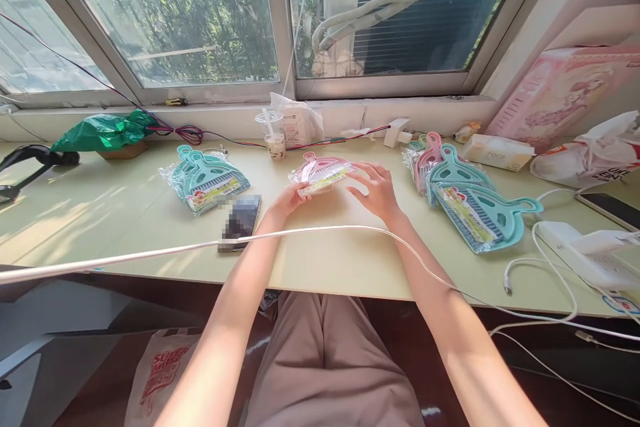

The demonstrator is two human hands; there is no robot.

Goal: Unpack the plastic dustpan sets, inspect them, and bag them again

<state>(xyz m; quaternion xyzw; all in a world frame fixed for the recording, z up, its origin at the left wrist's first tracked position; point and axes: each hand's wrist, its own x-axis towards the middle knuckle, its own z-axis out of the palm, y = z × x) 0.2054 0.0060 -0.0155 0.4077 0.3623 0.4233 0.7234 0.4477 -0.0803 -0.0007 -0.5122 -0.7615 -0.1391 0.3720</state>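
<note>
A pink mini dustpan and brush set (pixel 325 165) in clear plastic wrap, with a printed label strip along its front, is at the middle of the table. My left hand (pixel 290 200) pinches its left front corner between thumb and fingers. At its right end my right hand (pixel 376 190) is open, thumb and fingers apart; the fingertips are close to the wrap, and whether they touch it I cannot tell. Blue-green wrapped dustpan sets (pixel 213 177) lie to the left. Further blue-green sets (pixel 480 210) overlap on the right, with a pink set (pixel 425 155) behind them.
A phone (pixel 243 220) lies near my left forearm. A drink cup (pixel 274 137) stands by the window ledge. A white cable (pixel 320 229) crosses in front of my forearms. A power strip (pixel 575 253), a tissue pack (pixel 497 150) and a green bag (pixel 103 132) are also here.
</note>
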